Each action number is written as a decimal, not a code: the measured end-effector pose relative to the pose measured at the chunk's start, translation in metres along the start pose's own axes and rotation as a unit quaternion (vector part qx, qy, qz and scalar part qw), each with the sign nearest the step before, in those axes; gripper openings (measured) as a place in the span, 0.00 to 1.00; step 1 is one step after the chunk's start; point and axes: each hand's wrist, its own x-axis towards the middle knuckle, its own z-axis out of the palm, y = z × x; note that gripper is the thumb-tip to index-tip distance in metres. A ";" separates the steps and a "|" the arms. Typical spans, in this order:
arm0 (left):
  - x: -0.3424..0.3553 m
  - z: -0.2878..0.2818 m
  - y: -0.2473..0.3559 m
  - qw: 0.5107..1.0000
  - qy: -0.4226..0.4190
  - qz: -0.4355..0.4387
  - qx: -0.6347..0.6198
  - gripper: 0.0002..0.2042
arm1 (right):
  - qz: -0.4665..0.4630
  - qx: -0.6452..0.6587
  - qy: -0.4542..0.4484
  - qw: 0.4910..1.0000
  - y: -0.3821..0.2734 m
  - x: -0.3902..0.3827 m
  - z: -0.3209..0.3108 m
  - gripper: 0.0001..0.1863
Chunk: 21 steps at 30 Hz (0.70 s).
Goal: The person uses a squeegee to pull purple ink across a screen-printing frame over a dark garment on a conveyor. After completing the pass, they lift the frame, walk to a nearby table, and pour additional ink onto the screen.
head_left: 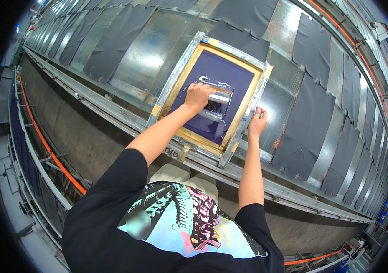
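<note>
A screen frame (241, 132) with a purple mesh (241, 77) and yellow inner border lies on the long bench. My left hand (199, 95) grips a metal-edged squeegee (220, 97) over the middle of the mesh, where whitish streaks and a dark patch show. My right hand (257, 119) is closed on the frame's right outer edge, its fingertips at a small metal fitting.
The bench carries rows of dark grey sheets (305, 136) on shiny metal plates (144, 50). A metal rail (303, 204) runs along the near edge. Orange tubing (43, 141) runs along a neighbouring structure at the left. A person (379, 29) is at the far upper right.
</note>
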 end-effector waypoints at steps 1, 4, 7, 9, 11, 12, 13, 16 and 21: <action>-0.012 0.000 0.007 1.000 0.005 0.008 -0.017 0.13 | 0.000 0.033 0.006 0.999 0.009 0.007 0.000 0.12; -0.079 -0.010 0.016 0.999 -0.020 0.020 -0.020 0.14 | 0.051 0.078 -0.029 0.995 0.008 0.007 -0.003 0.12; -0.110 -0.038 0.018 0.997 -0.038 0.044 -0.054 0.11 | 0.030 0.078 -0.026 0.996 0.000 0.013 -0.009 0.09; -0.124 -0.055 0.011 0.994 -0.041 0.049 -0.083 0.13 | 0.041 0.072 -0.013 0.996 -0.043 -0.004 -0.007 0.09; -0.129 -0.075 -0.003 0.990 -0.051 0.063 -0.113 0.16 | -0.027 0.047 0.019 0.998 -0.084 -0.006 -0.004 0.09; -0.135 -0.083 -0.011 0.990 -0.045 0.056 -0.125 0.17 | -0.059 0.036 0.039 0.997 -0.098 -0.009 0.001 0.09; -0.138 -0.091 -0.023 0.989 -0.034 0.048 -0.132 0.18 | -0.074 0.027 0.033 0.996 -0.115 -0.013 0.013 0.09; -0.133 -0.131 -0.079 0.989 -0.017 0.039 -0.141 0.21 | -0.099 0.033 0.022 0.994 -0.175 -0.037 0.065 0.10; -0.145 -0.198 -0.250 0.992 -0.024 0.005 -0.125 0.25 | -0.089 0.065 0.000 0.994 -0.249 -0.106 0.253 0.11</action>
